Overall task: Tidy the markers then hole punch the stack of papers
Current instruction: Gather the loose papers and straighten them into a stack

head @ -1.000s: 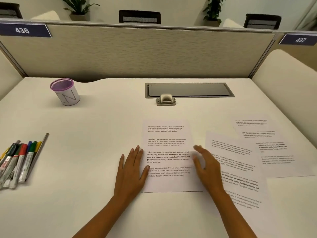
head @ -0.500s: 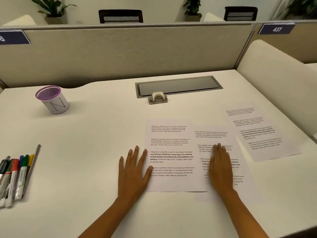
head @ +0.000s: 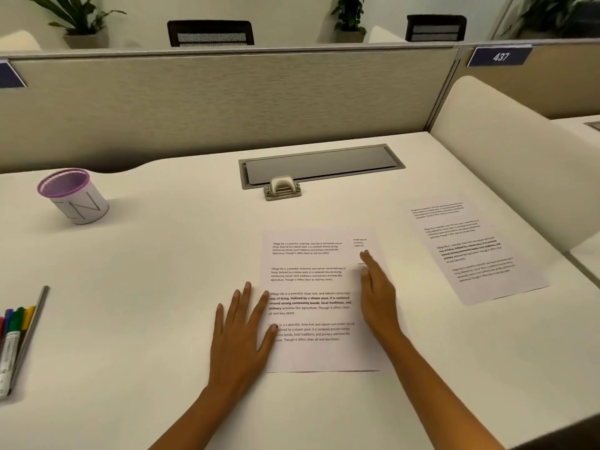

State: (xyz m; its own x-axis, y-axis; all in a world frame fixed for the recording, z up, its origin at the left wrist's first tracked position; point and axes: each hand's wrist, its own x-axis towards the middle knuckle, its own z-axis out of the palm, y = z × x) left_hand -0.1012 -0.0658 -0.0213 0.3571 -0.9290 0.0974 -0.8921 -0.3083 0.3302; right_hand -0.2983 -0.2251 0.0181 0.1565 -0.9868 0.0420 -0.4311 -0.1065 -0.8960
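The counter (head: 162, 271) spreads pale and wide under both forearms, which reach in from the near edge. The left hand (head: 242, 329) lies flat, palm down, fingers spread and pointing away from the person; its thumb and forefinger overlap the left edge of the printed sheets (head: 311, 300), pressing rather than gripping. The right hand (head: 378, 297) stands on its little-finger edge along the right side of the same sheets, fingers straight, together and pointing away, open and holding nothing. These sheets lie between the two hands with their long axis running away from the person; a strip of text peeking out beyond the top sheet's right edge, just past the right fingertips, shows a second sheet beneath, though how many are stacked cannot be told. Another printed sheet (head: 470, 251) lies well to the right of the right hand, turned slightly so its far end leans left. Far left of the left hand stands a purple-rimmed pen cup (head: 74, 196), upright. Straight ahead of the hands sits a small hole punch (head: 282, 188), touching the front lip of a grey cable hatch (head: 321, 165). The markers (head: 14, 339) lie far left of the left hand, side by side, caps pointing away, cut off by the frame edge.
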